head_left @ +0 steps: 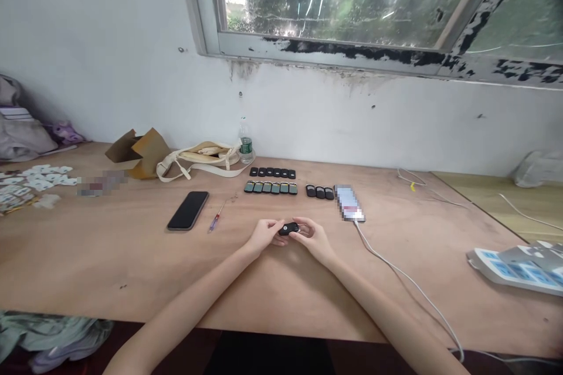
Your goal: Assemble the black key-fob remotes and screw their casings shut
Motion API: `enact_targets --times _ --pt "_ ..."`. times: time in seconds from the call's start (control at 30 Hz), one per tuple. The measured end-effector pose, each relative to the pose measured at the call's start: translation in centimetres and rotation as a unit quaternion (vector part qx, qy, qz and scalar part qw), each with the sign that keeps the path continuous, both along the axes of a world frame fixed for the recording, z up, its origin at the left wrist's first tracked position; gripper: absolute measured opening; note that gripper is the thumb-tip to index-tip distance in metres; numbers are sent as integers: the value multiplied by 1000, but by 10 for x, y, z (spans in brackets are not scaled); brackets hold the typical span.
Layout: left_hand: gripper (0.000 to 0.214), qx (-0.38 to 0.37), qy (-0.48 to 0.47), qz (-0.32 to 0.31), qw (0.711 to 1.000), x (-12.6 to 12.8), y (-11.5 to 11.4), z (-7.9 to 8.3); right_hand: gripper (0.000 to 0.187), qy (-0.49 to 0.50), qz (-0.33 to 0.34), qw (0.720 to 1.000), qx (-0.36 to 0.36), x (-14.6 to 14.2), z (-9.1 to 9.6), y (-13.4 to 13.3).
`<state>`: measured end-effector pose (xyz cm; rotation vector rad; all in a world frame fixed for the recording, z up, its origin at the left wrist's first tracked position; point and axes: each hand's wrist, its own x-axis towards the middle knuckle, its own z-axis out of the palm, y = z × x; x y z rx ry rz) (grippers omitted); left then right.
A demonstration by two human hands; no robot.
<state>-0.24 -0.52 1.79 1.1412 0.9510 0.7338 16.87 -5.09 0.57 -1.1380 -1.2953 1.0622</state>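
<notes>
Above the near middle of the table, a small black key fob (289,228) with a pale round mark is held between both hands. My left hand (265,235) grips its left end, thumb on top. At its right end, my right hand (313,238) pinches it, near what looks like a metal ring. Beyond my hands lie a row of black shell pieces (272,173) and a row of shell halves with greenish faces (271,188). Three black fobs (320,191) sit together to the right of these rows. A small screwdriver (215,221) lies left of my hands.
A dark phone (188,211) lies at left; a lit phone (349,204) with a white cable (404,275) is at right. Along the wall stand a bottle (246,146), a cream bag (204,155) and a cardboard box (147,152). A power strip (514,269) sits far right.
</notes>
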Motion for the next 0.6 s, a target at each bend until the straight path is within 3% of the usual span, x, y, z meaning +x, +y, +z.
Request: enact_targets --times 0.23,0.4,0.6 --pt "34 -67 -27 13 997 -1 -1 5 40 -41 -16 999 -19 -5 0 -3" --pt "35 -9 -3 32 999 6 -5 -4 48 -143 -37 988 41 -9 -3 -8" --pt "41 70 -4 -41 997 10 -9 -11 50 -244 -41 966 71 -3 6 3"
